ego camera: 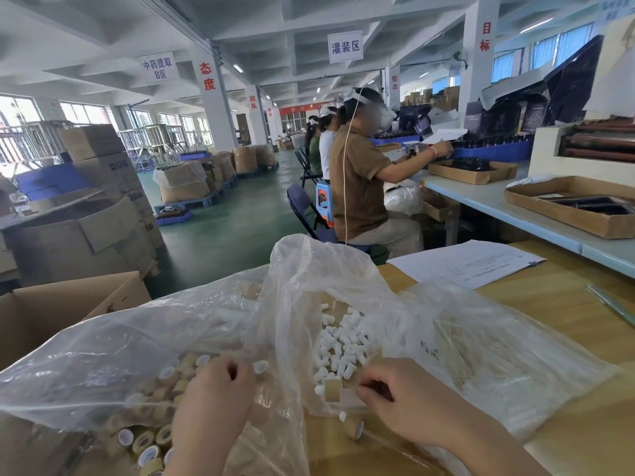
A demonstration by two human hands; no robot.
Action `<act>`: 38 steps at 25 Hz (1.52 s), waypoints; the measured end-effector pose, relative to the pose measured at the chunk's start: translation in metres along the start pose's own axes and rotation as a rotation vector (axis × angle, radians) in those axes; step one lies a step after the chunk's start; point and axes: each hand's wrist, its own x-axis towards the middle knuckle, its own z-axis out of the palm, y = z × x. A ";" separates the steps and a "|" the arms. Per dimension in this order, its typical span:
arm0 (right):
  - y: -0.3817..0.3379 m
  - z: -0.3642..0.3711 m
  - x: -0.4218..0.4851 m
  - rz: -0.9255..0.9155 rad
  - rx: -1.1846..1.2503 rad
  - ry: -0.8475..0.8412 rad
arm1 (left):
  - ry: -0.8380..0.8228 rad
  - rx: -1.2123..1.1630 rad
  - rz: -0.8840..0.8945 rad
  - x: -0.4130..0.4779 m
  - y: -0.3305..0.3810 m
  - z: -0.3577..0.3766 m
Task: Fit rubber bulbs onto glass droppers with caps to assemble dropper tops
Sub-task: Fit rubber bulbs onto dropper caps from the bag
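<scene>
Factory packing floor is shown. Zone signs (345,47) are hung from the ceiling, top centre. Cartons (103,173) are stacked at left, more kept on pallets (192,201) mid-frame. Workers (360,187) are seated in a row at a long tabletop (481,197), right, w/ blue crates (494,152) of bottles behind.

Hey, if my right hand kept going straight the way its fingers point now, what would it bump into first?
Most likely the tan cap with its white bulb, lying just beyond the right hand. The hand may already be touching it, since depth is unclear.
</scene>
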 end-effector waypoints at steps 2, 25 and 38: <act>-0.002 0.002 0.000 -0.016 -0.046 -0.004 | -0.096 0.192 -0.113 0.005 -0.008 -0.006; 0.044 -0.048 -0.004 0.633 -0.333 0.328 | -0.205 0.503 -0.112 0.005 -0.020 0.009; 0.026 -0.049 0.000 0.395 -0.003 0.823 | -0.168 0.473 -0.021 0.013 -0.030 0.013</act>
